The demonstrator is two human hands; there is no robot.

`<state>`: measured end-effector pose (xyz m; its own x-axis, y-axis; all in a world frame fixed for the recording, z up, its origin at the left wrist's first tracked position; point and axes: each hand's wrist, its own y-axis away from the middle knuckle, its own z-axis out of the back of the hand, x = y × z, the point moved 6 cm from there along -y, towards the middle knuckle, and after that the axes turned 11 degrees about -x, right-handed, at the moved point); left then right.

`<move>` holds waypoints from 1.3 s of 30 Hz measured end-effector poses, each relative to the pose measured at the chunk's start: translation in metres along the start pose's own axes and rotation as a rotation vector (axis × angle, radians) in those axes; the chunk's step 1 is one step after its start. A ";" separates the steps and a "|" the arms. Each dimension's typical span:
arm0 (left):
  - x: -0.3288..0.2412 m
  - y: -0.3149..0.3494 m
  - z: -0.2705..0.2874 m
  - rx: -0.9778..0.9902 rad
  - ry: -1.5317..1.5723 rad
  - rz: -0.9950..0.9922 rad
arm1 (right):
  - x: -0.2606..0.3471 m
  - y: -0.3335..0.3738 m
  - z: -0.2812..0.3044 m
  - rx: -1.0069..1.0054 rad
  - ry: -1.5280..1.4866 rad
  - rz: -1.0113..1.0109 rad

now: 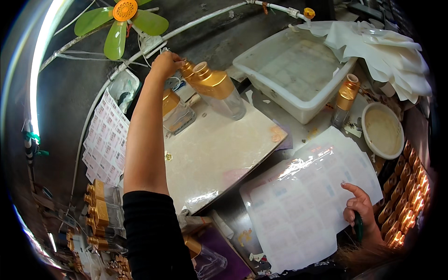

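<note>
Reaches with the left hand across the board to its far left corner, fingers bent together against the neck of a gold-topped bottle; cannot tell whether clamped on it or only touching. Just beside, near the board's far edge, a second bottle, standing; toward the left edge, a third bottle, partly behind the forearm. At the near right edge of a large label sheet on the counter, the right hand: index finger stretched out, the others curled by something dark green; cannot tell if gripped or worn. Farther out, on the counter's far right, another bottle, between a plastic tub and a white bowl. Beyond the board's left edge, a row of bottles and another label sheet. Gold tops already on the nearest bottles; cannot make out a label on any. Looks far from finished, judging by the printed patches across both sheets.
</note>
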<state>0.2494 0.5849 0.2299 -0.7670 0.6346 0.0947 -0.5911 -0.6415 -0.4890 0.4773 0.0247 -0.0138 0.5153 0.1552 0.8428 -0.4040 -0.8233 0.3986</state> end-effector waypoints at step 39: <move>0.021 0.017 -0.003 0.089 0.480 0.108 | -0.007 -0.010 -0.008 -0.039 0.051 -0.034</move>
<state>0.2240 0.5885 0.2209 -0.6356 0.6762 -0.3725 -0.5500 -0.7352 -0.3963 0.4713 0.0365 -0.0207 0.4903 0.2115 0.8455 -0.4166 -0.7952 0.4405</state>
